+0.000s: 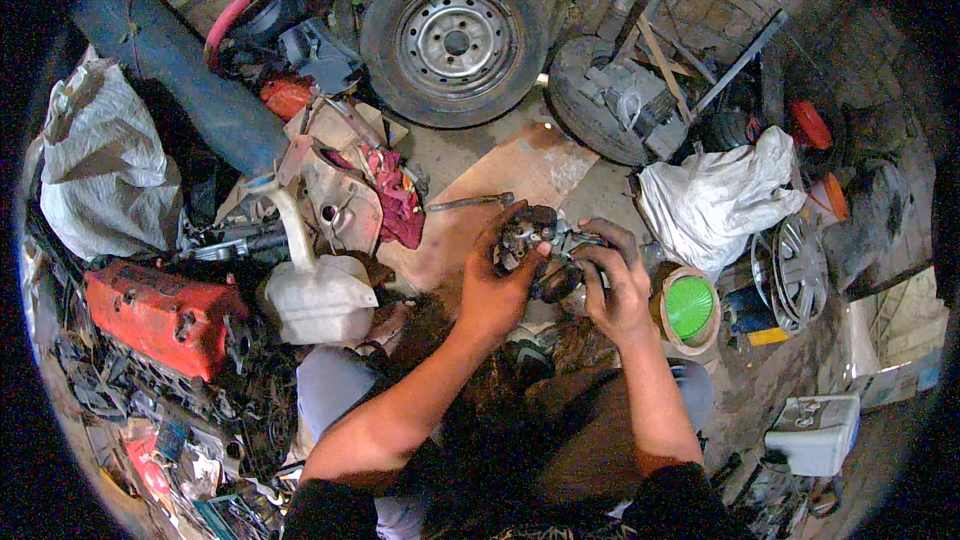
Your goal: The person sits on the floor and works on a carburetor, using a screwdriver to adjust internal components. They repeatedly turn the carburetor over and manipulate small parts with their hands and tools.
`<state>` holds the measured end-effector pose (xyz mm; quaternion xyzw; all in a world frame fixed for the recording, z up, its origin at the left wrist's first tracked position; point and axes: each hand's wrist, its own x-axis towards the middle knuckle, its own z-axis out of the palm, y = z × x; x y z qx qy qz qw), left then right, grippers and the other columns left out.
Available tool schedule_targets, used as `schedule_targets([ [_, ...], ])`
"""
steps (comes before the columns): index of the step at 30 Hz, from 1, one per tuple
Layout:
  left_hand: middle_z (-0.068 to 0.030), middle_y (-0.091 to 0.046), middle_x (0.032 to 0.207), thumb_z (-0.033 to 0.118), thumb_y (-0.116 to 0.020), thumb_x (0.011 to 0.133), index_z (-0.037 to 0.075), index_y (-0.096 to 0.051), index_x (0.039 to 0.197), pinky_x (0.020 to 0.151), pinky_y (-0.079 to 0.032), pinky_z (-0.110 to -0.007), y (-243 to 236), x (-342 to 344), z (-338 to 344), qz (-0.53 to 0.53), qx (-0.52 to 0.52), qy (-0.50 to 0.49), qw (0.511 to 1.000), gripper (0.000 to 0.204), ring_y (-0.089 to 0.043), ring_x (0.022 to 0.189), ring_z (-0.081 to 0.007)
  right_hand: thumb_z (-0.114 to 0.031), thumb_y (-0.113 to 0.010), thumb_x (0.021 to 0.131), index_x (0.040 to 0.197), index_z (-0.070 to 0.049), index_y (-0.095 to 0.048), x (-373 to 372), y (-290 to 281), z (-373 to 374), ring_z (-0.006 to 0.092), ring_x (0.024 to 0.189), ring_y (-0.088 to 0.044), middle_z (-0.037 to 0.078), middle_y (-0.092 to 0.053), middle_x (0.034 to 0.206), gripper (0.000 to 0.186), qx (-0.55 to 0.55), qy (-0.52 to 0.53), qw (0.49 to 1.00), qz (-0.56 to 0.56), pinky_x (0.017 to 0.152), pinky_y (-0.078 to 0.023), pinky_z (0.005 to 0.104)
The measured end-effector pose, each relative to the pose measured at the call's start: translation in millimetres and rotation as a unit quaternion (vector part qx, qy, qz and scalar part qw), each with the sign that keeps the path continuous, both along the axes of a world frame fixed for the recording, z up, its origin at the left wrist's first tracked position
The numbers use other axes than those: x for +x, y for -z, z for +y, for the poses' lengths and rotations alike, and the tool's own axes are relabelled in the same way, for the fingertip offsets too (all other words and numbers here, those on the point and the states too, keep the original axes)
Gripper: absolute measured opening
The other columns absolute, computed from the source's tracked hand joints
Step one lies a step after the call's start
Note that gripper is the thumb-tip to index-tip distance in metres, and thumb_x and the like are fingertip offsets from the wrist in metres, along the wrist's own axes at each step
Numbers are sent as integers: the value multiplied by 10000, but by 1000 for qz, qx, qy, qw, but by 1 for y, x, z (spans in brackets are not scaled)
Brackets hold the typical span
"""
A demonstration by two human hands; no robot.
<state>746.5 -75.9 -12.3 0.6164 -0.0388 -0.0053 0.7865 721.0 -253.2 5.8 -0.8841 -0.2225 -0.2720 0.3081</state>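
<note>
Grey-brown floor, its outer edges swallowed by the black rim of the view, lies around the working left hand and right hand. Far beyond the left hand slants a long blue cylinder, its lower end hidden behind clutter. Straight beyond both hands is a tyred steel wheel; nearer, stained cardboard offers the widest room to move. A rumpled white sack crowds the right side, its contents out of sight. To the left, a red ribbed cover and a whitish plastic tank close off the space. Just right of the right hand sits a green-topped round container. Between the hands, both with fingers curled and gripping it, is a metal part, dark, grimy and irregular, with silvery glints; fingers mask much of its shape, and whether the silvery piece at the right fingertips is attached cannot be told. A slim dark rod lies just beyond the left hand.
</note>
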Motion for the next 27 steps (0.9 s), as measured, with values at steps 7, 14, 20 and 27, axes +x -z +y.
schedule_targets([
  [7, -114, -647, 1280, 101, -764, 889, 19, -549, 1384, 1057, -457, -344, -2, -1, 1, -34, 38, -22, 998, 545, -601, 1182, -203, 94, -682, 740, 1131, -56, -633, -1, 6, 0, 422, 1184, -606, 197, -588, 1310, 421, -16, 13, 1000, -4, 967, -529, 462],
  [14, -118, -648, 1275, 100, -766, 887, 28, -553, 1381, 1050, -461, -343, -4, -2, 2, -25, 21, -13, 999, 542, -603, 1180, -208, 87, -691, 753, 1073, -36, -632, 0, 8, 4, 398, 1142, -626, 202, -627, 1255, 348, -2, 13, 999, -51, 954, -532, 458],
  [20, -118, -648, 1277, 99, -768, 884, 22, -554, 1379, 1055, -459, -343, -7, -4, 4, -14, 7, -25, 1000, 544, -603, 1179, -208, 72, -694, 763, 1060, -36, -646, 3, 3, 6, 387, 1139, -636, 192, -636, 1248, 320, 3, -5, 998, -55, 938, -548, 448],
  [27, -133, -642, 1288, 107, -763, 886, 9, -553, 1379, 1075, -443, -356, -9, -4, 5, -14, 29, -28, 999, 545, -593, 1199, -217, 89, -704, 772, 1019, -16, -625, 3, 3, 10, 380, 1074, -653, 206, -656, 1192, 280, -7, 10, 998, -58, 913, -541, 437],
])
